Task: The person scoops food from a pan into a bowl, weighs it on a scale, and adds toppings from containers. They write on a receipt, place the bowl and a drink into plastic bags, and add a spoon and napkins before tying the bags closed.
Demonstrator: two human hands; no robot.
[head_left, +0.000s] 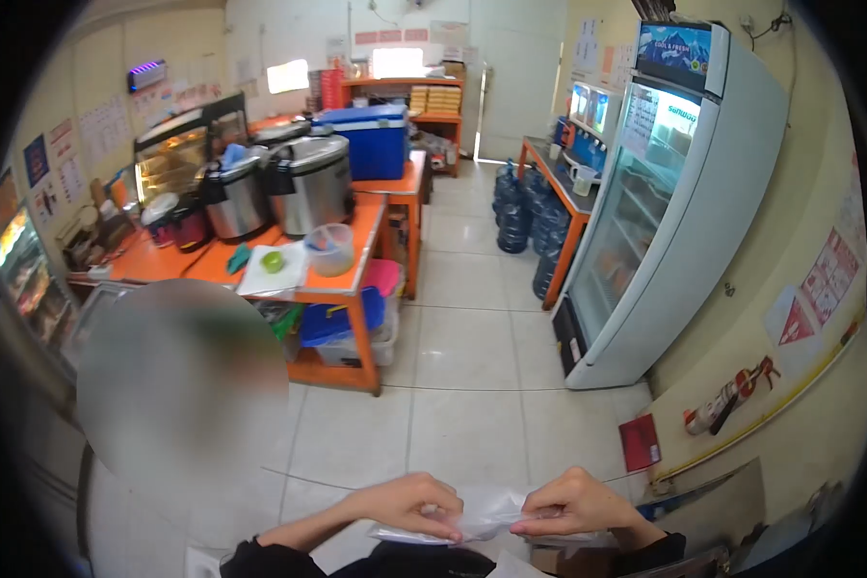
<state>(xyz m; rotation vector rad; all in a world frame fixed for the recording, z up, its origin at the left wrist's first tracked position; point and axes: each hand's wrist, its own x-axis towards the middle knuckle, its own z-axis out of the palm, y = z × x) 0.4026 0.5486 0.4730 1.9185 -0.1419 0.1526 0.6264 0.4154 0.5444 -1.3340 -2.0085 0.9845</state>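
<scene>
- Your left hand [409, 504] is low in view, its grip pinching the clear plastic [489, 509] between thumb and bent fingers
- Your right hand [575, 501] faces it with a matching grip, thumb and fingers pressed together on the plastic's other side
- The plastic stretches between your two hands, held just in front of your body over the tiled floor [458, 414]; you cannot tell from here whether it is a bag or a sheet
- Beyond your right hand, a red box-like item [641, 443] is near the foot of the wall, with a fire extinguisher [730, 403] above and to its right
- Ahead on your left is an orange bench [170, 256]; a clear tub [330, 252] stands near its corner, beside a small green bowl [273, 261]
- Behind these you see large steel pots [315, 188]
- On your right is a tall glass-fronted fridge [708, 202]
- Farther off, a blue cooler [380, 149] sits past the pots, and large water bottles [513, 222] stand on the floor across the aisle
</scene>
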